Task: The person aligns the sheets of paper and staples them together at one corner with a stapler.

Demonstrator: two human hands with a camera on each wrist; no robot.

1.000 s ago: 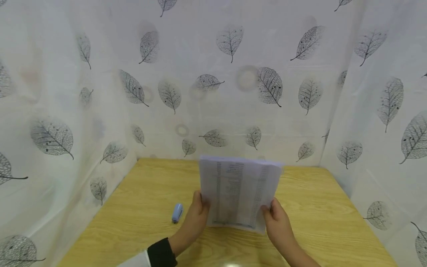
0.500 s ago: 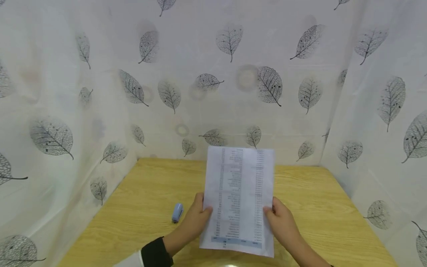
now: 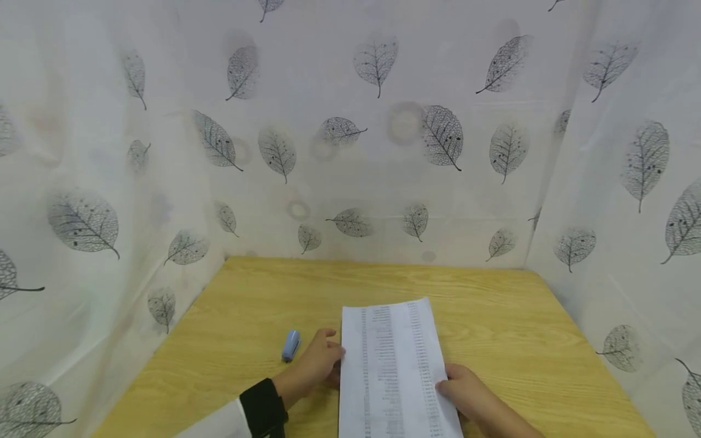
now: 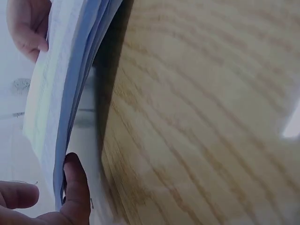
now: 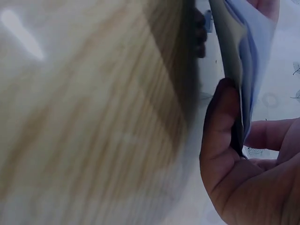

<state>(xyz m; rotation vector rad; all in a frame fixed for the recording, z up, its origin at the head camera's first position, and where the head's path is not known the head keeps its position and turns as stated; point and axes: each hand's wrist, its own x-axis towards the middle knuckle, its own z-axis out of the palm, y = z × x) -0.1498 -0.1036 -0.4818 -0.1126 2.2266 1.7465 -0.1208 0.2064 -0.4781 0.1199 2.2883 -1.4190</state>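
Note:
A stack of printed paper sheets (image 3: pixel 386 371) leans low over the table, its top face covered in columns of small text. My right hand (image 3: pixel 471 392) grips the right edge, thumb on the top sheet and fingers underneath; the right wrist view shows the layered sheet edges (image 5: pixel 246 61) between them. At the left edge is my left hand (image 3: pixel 317 362), its index finger spread away from the paper. In the left wrist view a finger (image 4: pixel 76 185) touches the back of the stack, while the thumb (image 4: pixel 18 194) stands off the front. The stack's near end runs out of the head view.
A small light-blue object (image 3: pixel 291 345), shaped like a mini stapler, lies on the wood-grain table (image 3: pixel 263 292) left of the left hand. White curtains (image 3: pixel 350 170) printed with leaves enclose the table at the back and both sides.
The stack has come down from an upright hold and tilted flatter, nearer the person. My left hand has loosened at its edge, and the right hand has lowered with the paper.

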